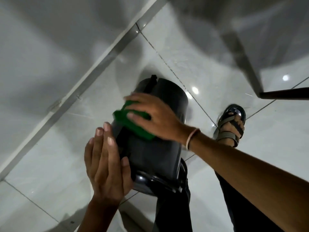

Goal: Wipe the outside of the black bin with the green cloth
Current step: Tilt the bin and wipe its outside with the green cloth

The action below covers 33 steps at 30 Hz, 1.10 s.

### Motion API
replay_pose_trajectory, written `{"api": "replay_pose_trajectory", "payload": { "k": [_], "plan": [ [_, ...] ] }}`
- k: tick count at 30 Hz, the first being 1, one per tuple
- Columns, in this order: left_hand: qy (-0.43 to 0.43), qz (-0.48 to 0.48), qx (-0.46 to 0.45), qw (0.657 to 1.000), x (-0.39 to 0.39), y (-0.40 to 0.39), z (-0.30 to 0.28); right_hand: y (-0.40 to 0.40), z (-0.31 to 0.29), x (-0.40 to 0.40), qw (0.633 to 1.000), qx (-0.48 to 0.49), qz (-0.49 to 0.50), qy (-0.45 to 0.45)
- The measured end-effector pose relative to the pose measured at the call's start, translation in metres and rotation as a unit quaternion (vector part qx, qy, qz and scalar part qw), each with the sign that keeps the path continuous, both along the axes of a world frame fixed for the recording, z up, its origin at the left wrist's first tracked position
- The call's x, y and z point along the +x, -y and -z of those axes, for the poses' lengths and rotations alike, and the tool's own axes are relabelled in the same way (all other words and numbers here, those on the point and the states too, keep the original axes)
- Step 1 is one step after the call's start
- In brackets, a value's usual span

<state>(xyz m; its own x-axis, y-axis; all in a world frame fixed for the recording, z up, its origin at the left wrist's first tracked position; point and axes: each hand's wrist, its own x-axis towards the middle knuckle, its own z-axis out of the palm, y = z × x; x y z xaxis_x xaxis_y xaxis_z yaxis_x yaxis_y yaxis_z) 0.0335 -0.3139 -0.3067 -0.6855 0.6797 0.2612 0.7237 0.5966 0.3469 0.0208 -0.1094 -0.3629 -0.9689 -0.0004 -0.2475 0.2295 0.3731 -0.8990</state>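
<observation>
The black bin point(155, 156) is tilted on its side above the floor, its base end pointing away from me and its lid end near my legs. My left hand point(107, 164) lies flat against the bin's left side, fingers together, steadying it. The green cloth point(133, 126) lies on the bin's upper side. My right hand point(150, 118) presses on the cloth with fingers spread. Part of the cloth is hidden under that hand.
Glossy white floor tiles point(184, 52) lie below. A white wall with a grey skirting strip point(93, 72) runs diagonally at left. A dark-edged panel corner point(284, 94) juts in at upper right. My sandalled foot point(232, 124) stands right of the bin.
</observation>
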Motion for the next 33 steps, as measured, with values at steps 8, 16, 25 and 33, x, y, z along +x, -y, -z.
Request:
{"api": "replay_pose_trajectory", "payload": {
  "k": [8, 16, 25, 33],
  "plan": [
    [0.055, -0.091, 0.002, 0.994, -0.027, -0.003, -0.004, -0.014, 0.008, -0.024, 0.993, 0.004, 0.103, 0.064],
    [0.093, -0.120, 0.005, 0.988, -0.048, -0.017, -0.006, -0.036, 0.027, 0.026, 0.965, -0.045, 0.224, 0.127],
    [0.154, -0.144, 0.007, 0.977, -0.090, -0.039, -0.005, -0.011, -0.011, 0.035, 0.981, -0.168, 0.094, -0.003],
    [0.179, -0.174, 0.031, 0.968, -0.111, -0.032, 0.005, -0.062, 0.077, 0.007, 0.838, -0.208, 0.415, 0.286]
  ]
}}
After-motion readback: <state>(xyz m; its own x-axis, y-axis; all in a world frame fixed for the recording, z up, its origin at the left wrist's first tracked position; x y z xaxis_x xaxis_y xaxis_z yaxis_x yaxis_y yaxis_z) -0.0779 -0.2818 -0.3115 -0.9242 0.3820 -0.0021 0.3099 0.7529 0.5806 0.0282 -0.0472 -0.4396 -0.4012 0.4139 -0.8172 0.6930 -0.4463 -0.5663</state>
